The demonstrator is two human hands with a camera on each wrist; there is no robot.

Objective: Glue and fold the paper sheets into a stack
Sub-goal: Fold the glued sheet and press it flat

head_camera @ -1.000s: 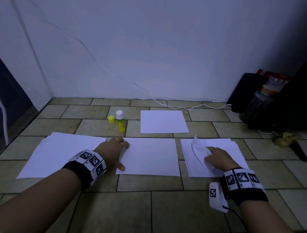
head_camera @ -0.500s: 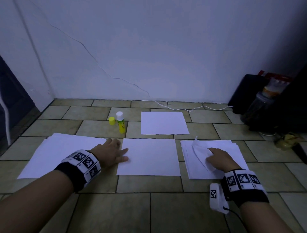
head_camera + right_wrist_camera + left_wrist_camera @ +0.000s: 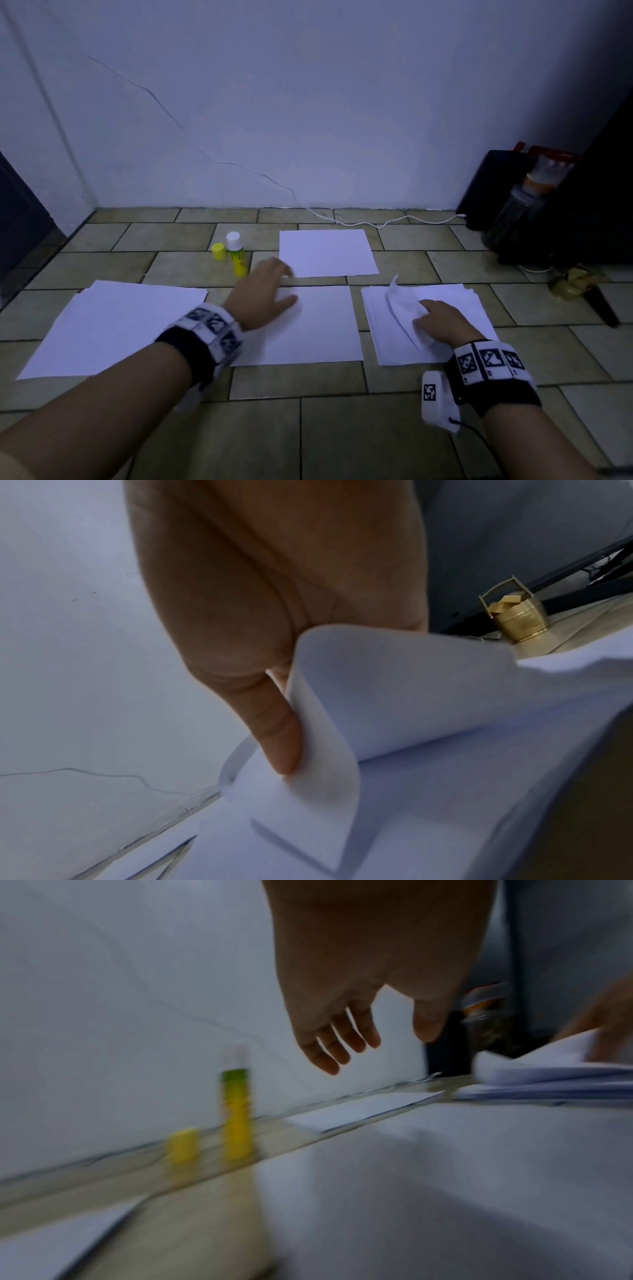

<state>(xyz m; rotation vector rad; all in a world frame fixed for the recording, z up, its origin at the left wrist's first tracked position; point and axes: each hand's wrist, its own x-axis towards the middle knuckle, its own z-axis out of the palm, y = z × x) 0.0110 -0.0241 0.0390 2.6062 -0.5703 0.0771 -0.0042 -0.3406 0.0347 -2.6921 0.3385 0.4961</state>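
White paper lies on the tiled floor: a left stack (image 3: 113,325), a single middle sheet (image 3: 308,335), a far sheet (image 3: 327,253) and a right stack (image 3: 455,301). My left hand (image 3: 287,287) hovers, fingers spread and empty, over the middle sheet's far left corner, just right of the upright yellow glue stick (image 3: 237,255). The left wrist view shows that hand (image 3: 380,1045) in the air, with the glue stick (image 3: 235,1115) to its left. My right hand (image 3: 423,313) pinches the curled top sheet (image 3: 377,696) of the right stack, thumb (image 3: 277,723) against it.
The glue's yellow cap (image 3: 218,251) stands beside the stick. A white cable (image 3: 376,224) runs along the wall. A dark box (image 3: 486,188), a jar (image 3: 524,205) and a small brass object (image 3: 568,282) crowd the right corner.
My left hand has lifted off the middle sheet's left edge and swung forward and right, toward the far sheet. My right hand keeps its hold on the lifted sheet.
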